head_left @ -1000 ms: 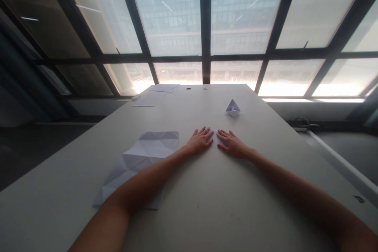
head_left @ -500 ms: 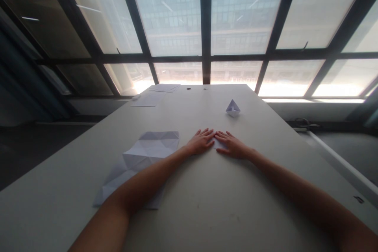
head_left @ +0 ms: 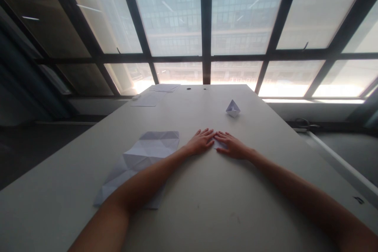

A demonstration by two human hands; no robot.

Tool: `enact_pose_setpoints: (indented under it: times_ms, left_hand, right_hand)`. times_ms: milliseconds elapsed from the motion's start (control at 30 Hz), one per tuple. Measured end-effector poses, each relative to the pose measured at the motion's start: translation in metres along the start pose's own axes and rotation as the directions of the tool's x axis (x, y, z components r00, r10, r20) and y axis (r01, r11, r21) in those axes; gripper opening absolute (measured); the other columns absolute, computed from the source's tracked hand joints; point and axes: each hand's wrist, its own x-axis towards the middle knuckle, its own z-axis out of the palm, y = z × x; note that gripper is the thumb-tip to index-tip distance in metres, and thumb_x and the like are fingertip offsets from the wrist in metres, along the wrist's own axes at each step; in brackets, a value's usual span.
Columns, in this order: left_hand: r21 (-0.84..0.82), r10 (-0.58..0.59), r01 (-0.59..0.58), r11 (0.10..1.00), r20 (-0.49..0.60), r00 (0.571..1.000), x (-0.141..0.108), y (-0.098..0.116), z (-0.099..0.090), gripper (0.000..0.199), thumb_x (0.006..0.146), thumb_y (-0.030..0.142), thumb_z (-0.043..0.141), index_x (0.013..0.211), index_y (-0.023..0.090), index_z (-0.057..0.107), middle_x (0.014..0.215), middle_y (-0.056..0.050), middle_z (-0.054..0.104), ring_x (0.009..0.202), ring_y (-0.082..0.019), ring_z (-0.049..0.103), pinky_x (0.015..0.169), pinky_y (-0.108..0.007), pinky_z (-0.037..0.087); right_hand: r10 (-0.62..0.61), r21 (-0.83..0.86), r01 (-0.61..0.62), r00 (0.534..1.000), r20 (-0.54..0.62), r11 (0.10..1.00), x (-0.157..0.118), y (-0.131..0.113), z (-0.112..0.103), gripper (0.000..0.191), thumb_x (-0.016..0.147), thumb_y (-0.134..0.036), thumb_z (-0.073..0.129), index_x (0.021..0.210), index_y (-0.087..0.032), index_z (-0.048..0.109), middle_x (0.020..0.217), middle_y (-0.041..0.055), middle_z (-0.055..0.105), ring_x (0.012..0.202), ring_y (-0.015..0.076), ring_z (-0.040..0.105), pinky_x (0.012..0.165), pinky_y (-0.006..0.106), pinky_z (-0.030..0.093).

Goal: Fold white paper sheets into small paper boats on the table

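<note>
A small folded piece of white paper [head_left: 219,144] lies on the table between my hands, mostly covered by them. My left hand [head_left: 201,141] rests flat at its left edge, fingers stretched out. My right hand [head_left: 232,145] lies flat over its right part, fingers extended and slightly spread, fingertips close to those of the left. Beyond the right hand stands a folded paper boat [head_left: 233,108]. Under and beside my left forearm is a large creased sheet of paper [head_left: 153,145], partly hidden by the arm.
The white table [head_left: 203,197] stretches away toward tall windows. Several flat paper sheets [head_left: 147,99] lie at its far left. Past the right edge are a white rail [head_left: 339,161] and a dark cable [head_left: 307,124]. A dark curtain [head_left: 32,71] hangs at the left.
</note>
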Motion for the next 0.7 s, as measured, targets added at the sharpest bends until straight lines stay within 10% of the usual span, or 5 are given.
enact_pose_setpoints:
  times_ms: [533,700]
  left_hand:
    - [-0.022,-0.059,0.057,0.998,-0.096,0.994,0.003,-0.002,0.003,0.041,0.104,0.039,0.033,0.139,0.028,0.052,0.152,-0.005,0.044,0.143,-0.021,0.036,0.119,-0.045,0.028]
    - [-0.144,-0.095,0.051,0.988,-0.316,0.944,0.003,0.002,-0.004,0.046,0.107,0.036,0.022,0.131,0.019,0.058,0.134,-0.008,0.061,0.128,-0.018,0.052,0.112,-0.035,0.037]
  right_hand:
    - [-0.001,-0.125,0.006,0.999,0.040,0.992,0.002,-0.021,-0.019,0.033,0.098,-0.019,0.042,0.119,-0.021,0.068,0.114,0.0117,0.073,0.104,0.0224,0.069,0.090,0.030,0.049]
    - [0.093,-0.084,-0.100,0.992,-0.091,0.991,0.002,-0.014,-0.012,0.037,0.093,-0.016,0.044,0.120,-0.022,0.070,0.099,0.0101,0.077,0.084,0.0224,0.072,0.082,0.032,0.050]
